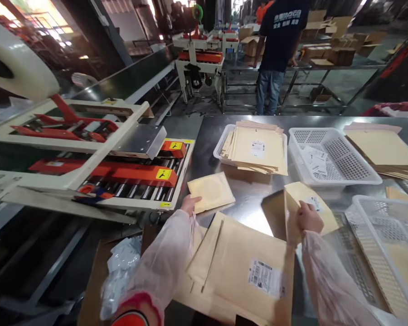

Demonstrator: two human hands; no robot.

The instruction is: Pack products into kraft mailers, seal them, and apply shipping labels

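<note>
My left hand (189, 204) pinches the lower left corner of a plain padded envelope (212, 191), which lies at an angle by the table's left edge. In my right hand (309, 218) is a labelled padded envelope (294, 192), tilted, its white label partly behind my fingers. Between my forearms, larger padded envelopes (234, 253) lie overlapped, the top one with a printed barcode label (267, 277). Beside my right hand a brown cardboard flap (274, 213) stands up; the carton below is largely hidden by the envelopes.
A white basket (221, 154) holds stacked envelopes; another basket (350, 167) holds small white slips. At right stand a clear bin (367, 213) and an envelope stack (382, 145). A roller sealing machine (139, 181) borders the left. A co-worker (280, 50) stands at a far table.
</note>
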